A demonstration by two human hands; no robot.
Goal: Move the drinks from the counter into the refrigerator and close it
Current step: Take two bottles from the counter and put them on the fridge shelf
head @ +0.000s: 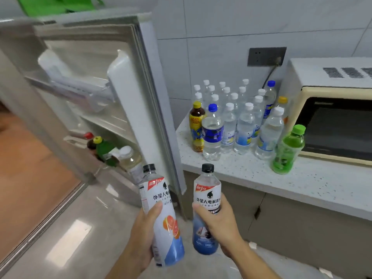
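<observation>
Carrying two drinks at once, the person stands between the counter (251, 174) and the open refrigerator (84, 97). The left hand (141, 236) is wrapped round the lower body of a white-labelled bottle with a grapefruit picture (163, 216), thumb laid across the front of the label; the right hand (219, 224) is curled round the middle of a similar black-capped bottle with a blue base (207, 210). Both bottles are held upright or nearly so, apart from each other, in front of the refrigerator's lower edge and clear of the counter.

The step in hand looks like the carry itself: the bottles are off the counter but not yet stowed. The refrigerator door (157, 101) stands wide open, its edge just beside the counter's left end. On the lower door shelf (76, 140) several bottles already stand, among them a green bottle with a yellow cap (102, 150) (the shelf is blurred, so free room there is hard to judge).

Most of the work seems to remain: a crowd of clear water bottles (237, 117) fills the counter's back left corner, with a brown tea bottle (196, 127) at the left edge and a green drink (288, 152) near the front, beside the microwave (332, 117).

Next, the two bottles probably need lowering leftward into an open space on a shelf, upright, one at a time if the gap is narrow.
</observation>
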